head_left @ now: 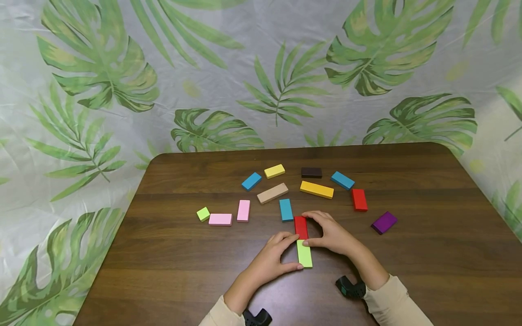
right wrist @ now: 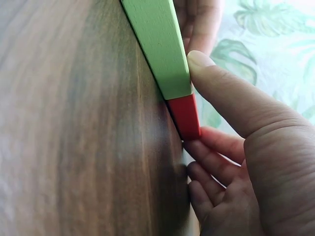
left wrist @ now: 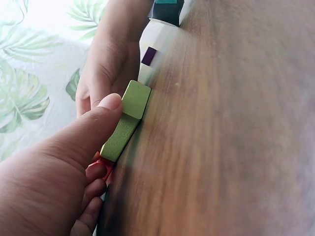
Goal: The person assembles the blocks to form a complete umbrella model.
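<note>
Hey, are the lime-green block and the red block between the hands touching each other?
Touching. The right wrist view shows the end of the lime-green block meeting the red block at a seam, without any gap.

1. The left forearm [head_left: 243, 285] is slanting toward one o'clock.
2. The left hand [head_left: 269, 260] is pinching, its left thumb [head_left: 291, 267] pointing toward three o'clock and its fingers [head_left: 287, 240] toward two.
3. The right forearm [head_left: 367, 262] is slanting toward between ten and eleven.
4. At the left hand's two o'clock, the right hand [head_left: 335, 235] is gripping, its right thumb [head_left: 317, 242] pointing toward nine and its index finger [head_left: 317, 216] toward ten.
</note>
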`<state>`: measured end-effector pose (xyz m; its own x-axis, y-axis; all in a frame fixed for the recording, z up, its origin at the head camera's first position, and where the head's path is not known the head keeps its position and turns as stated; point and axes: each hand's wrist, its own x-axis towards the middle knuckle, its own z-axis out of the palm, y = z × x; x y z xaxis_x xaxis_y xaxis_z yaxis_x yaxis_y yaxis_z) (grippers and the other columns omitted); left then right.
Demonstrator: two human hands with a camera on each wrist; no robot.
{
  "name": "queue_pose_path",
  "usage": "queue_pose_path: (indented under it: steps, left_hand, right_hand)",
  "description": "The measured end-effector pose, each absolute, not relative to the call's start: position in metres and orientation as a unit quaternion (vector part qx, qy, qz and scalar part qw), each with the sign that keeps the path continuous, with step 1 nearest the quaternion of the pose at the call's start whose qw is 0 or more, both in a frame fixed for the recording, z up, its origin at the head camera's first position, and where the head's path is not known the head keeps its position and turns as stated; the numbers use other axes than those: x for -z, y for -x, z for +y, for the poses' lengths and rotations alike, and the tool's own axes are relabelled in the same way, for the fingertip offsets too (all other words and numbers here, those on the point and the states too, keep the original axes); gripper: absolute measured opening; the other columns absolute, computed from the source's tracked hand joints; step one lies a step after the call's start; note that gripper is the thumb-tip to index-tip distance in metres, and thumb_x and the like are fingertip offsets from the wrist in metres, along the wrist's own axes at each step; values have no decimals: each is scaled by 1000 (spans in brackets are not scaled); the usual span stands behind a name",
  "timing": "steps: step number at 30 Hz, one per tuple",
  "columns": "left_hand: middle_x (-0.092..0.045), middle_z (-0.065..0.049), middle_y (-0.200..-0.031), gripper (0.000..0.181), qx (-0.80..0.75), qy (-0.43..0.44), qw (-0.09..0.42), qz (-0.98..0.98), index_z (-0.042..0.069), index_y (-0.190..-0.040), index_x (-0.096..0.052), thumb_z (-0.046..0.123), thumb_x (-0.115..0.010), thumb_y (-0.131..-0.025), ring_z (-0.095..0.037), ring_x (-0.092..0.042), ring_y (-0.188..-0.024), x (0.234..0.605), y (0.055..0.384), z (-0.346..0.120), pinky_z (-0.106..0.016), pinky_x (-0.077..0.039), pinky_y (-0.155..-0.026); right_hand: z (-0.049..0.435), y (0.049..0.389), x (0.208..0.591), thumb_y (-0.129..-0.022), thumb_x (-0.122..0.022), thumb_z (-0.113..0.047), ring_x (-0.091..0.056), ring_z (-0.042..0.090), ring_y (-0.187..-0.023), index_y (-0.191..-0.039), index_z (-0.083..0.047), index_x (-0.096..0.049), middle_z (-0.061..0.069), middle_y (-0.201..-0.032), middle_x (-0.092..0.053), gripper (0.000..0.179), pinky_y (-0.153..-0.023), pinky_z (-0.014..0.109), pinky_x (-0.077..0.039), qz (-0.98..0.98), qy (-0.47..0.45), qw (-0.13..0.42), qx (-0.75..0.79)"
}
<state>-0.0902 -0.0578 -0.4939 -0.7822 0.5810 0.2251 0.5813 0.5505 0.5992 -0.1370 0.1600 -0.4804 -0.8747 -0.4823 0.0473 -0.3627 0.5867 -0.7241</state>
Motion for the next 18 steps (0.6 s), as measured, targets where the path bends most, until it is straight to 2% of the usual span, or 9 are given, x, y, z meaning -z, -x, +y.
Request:
queue_pose_path:
  steps: [9, 18]
  left_hand:
    - [-47, 0, -120, 67, 341, 334, 6, -879, 9, -129, -48, 45, -67, -76, -15, -44, -110, 494, 90, -57, -30, -38, -92]
    - [-47, 0, -121, 67, 341, 332, 5, -879, 9, -130, -48, 45, -67, -76, -16, -43, -111, 494, 90, -58, -31, -37, -92]
  right_hand:
    - [164, 129, 479, -71, -73, -42, -30, 30, -124, -133, -9, -41, 11, -135, -35, 77, -94, 55, -29, 874, 250, 74, 410]
    - [164, 125, 481, -71, -74, -40, -30, 33, -124, -134, -8, -41, 13, -137, -35, 78, -93, 57, -29, 875, 252, 77, 405]
